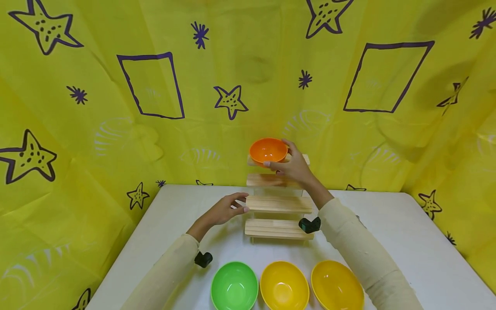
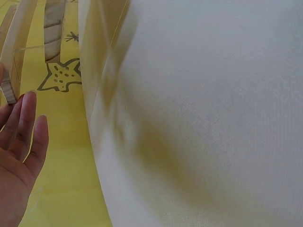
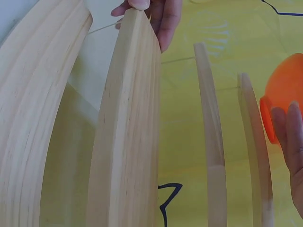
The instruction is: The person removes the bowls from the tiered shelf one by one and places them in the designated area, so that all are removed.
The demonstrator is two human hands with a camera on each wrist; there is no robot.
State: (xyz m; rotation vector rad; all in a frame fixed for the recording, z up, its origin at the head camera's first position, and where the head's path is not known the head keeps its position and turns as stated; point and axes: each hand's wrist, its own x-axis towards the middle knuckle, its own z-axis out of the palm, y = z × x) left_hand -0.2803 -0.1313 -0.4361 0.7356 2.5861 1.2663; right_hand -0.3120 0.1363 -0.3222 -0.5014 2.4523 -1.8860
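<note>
An orange bowl (image 1: 268,150) is at the top tier of a stepped wooden rack (image 1: 279,204). My right hand (image 1: 293,167) grips it from the right, thumb at the near side and fingers behind the rim. In the right wrist view the orange bowl (image 3: 285,90) shows beside the uppermost slat, with fingers against it. My left hand (image 1: 226,209) holds the left end of the rack's second slat from the bottom, thumb and fingers pinching it. The left wrist view shows that hand (image 2: 21,142) partly cut off at the edge, by the slat's end.
Near the front of the white table (image 1: 186,196) stand a green bowl (image 1: 234,286), a yellow bowl (image 1: 284,286) and a darker yellow bowl (image 1: 337,286) in a row. Behind the rack hangs a yellow cloth (image 1: 209,142) with drawn stars, enclosing the table on the sides too.
</note>
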